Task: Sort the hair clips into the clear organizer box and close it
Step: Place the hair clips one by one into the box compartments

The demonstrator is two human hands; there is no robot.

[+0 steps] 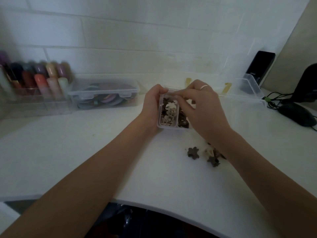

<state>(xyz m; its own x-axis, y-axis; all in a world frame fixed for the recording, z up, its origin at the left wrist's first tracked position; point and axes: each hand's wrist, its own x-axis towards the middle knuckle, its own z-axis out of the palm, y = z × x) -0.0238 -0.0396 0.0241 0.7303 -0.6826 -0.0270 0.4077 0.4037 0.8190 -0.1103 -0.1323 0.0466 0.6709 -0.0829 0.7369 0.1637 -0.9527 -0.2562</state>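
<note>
Resting on the white tabletop [85, 152] at frame centre: small clear organizer box [173, 125], open, holding dark and cream flower-shaped hair clips [169, 109]. Left hand [152, 103] wraps the box's left wall, its fingers curled closed around it. Right hand [200, 103] reaches over the box, fingertips pinched together; what they hold cannot be told. Loose clips [193, 152] lie lower right of the box.

Clear organizer box [160, 125] w/ cream & dark brown hair clips [169, 110]; white table [85, 152], black mouse [297, 114], multicoloured bottles [39, 78]
</note>
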